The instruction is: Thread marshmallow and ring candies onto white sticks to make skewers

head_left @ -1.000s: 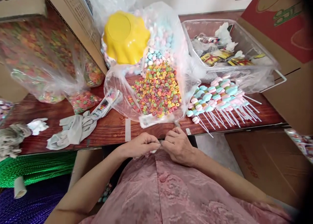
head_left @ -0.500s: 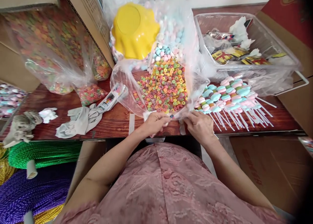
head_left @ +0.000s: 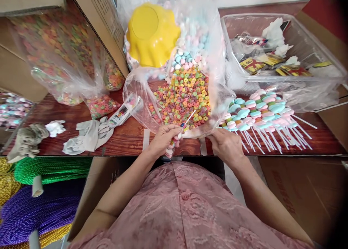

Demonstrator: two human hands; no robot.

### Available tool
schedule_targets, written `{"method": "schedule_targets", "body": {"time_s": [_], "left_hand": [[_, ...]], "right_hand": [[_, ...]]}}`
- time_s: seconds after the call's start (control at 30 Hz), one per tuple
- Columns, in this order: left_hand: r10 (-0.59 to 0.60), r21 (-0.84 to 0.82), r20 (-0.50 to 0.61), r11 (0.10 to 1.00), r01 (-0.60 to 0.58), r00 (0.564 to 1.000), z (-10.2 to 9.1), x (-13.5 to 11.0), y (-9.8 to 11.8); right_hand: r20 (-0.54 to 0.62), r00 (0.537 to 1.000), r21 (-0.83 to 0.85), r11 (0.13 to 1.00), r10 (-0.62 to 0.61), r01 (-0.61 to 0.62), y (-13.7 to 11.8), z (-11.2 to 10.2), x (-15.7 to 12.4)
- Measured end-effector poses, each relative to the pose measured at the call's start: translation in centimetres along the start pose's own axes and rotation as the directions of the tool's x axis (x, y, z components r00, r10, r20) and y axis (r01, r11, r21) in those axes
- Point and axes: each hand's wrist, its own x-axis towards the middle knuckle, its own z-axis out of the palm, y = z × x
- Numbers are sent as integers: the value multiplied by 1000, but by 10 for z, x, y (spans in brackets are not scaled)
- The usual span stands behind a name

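My left hand (head_left: 163, 139) is closed round a thin white stick (head_left: 188, 119) with sweets threaded on its lower part; the stick's tip points up over the pile of coloured candy rings (head_left: 182, 98) in an open clear plastic bag (head_left: 141, 93). My right hand (head_left: 226, 144) rests at the bag's near edge on the wooden table (head_left: 127, 134), fingers curled; what it holds, if anything, is hidden. Right of it lies a heap of finished pink and blue candy sticks (head_left: 258, 113).
A yellow bowl (head_left: 152, 33) sits upside down on a bag of pastel sweets (head_left: 190, 42). A clear tub (head_left: 282, 56) with wrappers stands back right, more candy bags (head_left: 59, 60) left, a grey glove (head_left: 89, 134), cardboard boxes, and green and purple cord spools (head_left: 40, 191) lower left.
Both hands rose from my lap to the bag's near edge. The left hand now holds the stick pointing up over the rings. The view shifted slightly.
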Motion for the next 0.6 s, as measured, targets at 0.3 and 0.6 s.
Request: {"method": "schedule_targets", "body": {"time_s": [0.3, 0.6], "left_hand": [[-56, -109, 120, 992, 69, 991, 12, -15, 0], [-10, -84, 263, 996, 33, 965, 36, -20, 14]], "right_hand": [[7, 947, 637, 729, 321, -252, 15, -15, -7], [86, 962, 870, 451, 260, -200, -25, -55, -10]]}}
